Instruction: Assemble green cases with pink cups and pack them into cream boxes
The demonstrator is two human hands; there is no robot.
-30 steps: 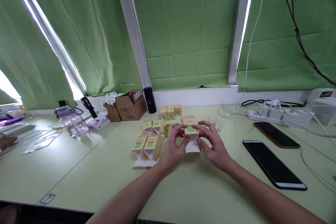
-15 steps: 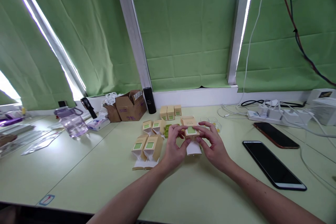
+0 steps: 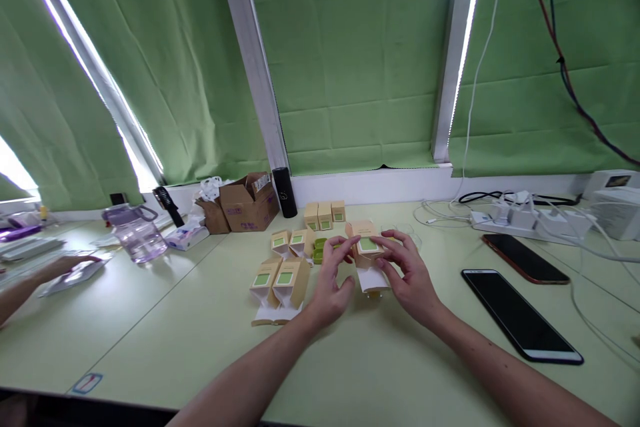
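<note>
Between my hands is a small tan cardboard box point(image 3: 367, 232) with a green square on its face, its white flap point(image 3: 371, 278) hanging open toward me. My left hand point(image 3: 334, 283) has its fingertips on the box's left side, with the thumb off it. On the other side, my right hand point(image 3: 409, 273) grips the box with bent fingers, the thumb near the flap. To the left stand two like boxes point(image 3: 280, 275) with open white flaps, and two more boxes point(image 3: 293, 241) behind them. Green pieces point(image 3: 319, 250) lie beside my left hand, partly hidden.
Three closed boxes point(image 3: 325, 215) stand at the back near a black cylinder point(image 3: 285, 192) and a brown carton point(image 3: 249, 203). Two phones point(image 3: 521, 313) and a power strip point(image 3: 533, 223) lie right. A purple bottle point(image 3: 135, 233) and another person's hand point(image 3: 70, 267) are left.
The box between my hands has shifted slightly right and tilted. My left thumb has come away from it. Another person's arm has entered at the left.
</note>
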